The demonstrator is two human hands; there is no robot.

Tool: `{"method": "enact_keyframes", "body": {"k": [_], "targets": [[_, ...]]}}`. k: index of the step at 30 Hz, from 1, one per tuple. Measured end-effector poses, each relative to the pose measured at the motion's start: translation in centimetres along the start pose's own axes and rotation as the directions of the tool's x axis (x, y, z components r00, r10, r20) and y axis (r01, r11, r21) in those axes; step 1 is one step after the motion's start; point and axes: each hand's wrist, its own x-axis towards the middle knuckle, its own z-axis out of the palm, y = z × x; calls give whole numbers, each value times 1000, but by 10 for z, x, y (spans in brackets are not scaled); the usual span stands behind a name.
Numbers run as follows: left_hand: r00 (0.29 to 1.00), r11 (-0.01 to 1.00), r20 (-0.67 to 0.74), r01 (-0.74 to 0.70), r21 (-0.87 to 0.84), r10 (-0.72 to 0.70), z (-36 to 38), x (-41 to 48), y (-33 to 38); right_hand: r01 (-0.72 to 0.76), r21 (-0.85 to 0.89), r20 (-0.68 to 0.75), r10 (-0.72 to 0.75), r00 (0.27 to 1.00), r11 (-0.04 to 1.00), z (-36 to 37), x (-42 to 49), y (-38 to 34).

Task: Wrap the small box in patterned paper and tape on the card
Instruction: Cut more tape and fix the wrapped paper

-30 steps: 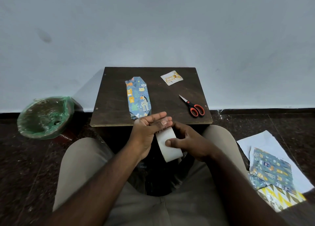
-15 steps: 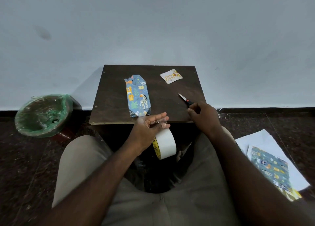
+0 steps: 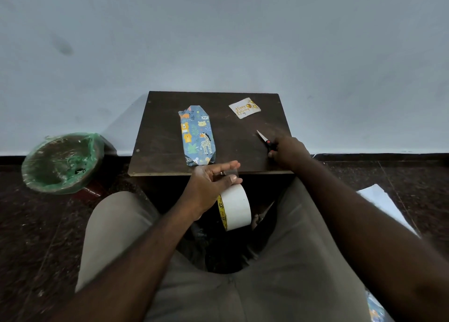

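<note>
Blue-patterned wrapped box [image 3: 198,137] lies on the counter [image 3: 160,137], card [image 3: 244,108] well apart, far right. Your left hand [image 3: 211,183] pinches the tape roll [image 3: 237,210] by its free end; right hand [image 3: 288,152] grips scissors [image 3: 266,140]. Risk: hanging roll may twist the strip onto itself.

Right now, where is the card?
In the head view the card lies flat near the far right corner of the table, right of the wrapped box and beyond the scissors gripped by the right hand.
</note>
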Motion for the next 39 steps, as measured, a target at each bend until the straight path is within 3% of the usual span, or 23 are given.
{"method": "enact_keyframes", "body": {"k": [9, 14, 15, 17, 21, 24, 26, 35, 39], "targets": [[999, 997, 31, -8, 72, 6, -4, -1, -1, 24, -114, 96, -13, 995, 993, -17, -2, -10], [999, 997, 42, -6, 76, 3, -4, -1, 0, 61, -59, 161, -51, 986, 996, -25, -11, -18], [999, 997, 43, -3, 72, 0, -5, -1, 1, 82, -19, 175, -77, 982, 996, -25, -14, -20], [999, 998, 41, 2, 61, -5, -7, -1, 1, 87, 225, 241, -142, 960, 971, -24, -25, -25], [999, 999, 31, -4, 45, 3, -9, -1, 1, 52, 632, 322, -323, 890, 773, -27, -53, -25], [999, 1000, 35, 13, 9, -14, -10, -1, 2, -88, 808, 364, -374, 853, 583, -29, -63, -11], [998, 999, 49, 33, -5, -33, -10, -1, 3, -150, 839, 380, -367, 849, 523, -32, -65, 0], [991, 995, 95, 98, -5, -97, -8, -3, 5, -128, 725, 526, -424, 737, 677, -47, -71, 14], [993, 995, 83, 88, -37, -85, -7, -4, 7, -134, 707, 577, -457, 677, 694, -43, -68, 9]]}}
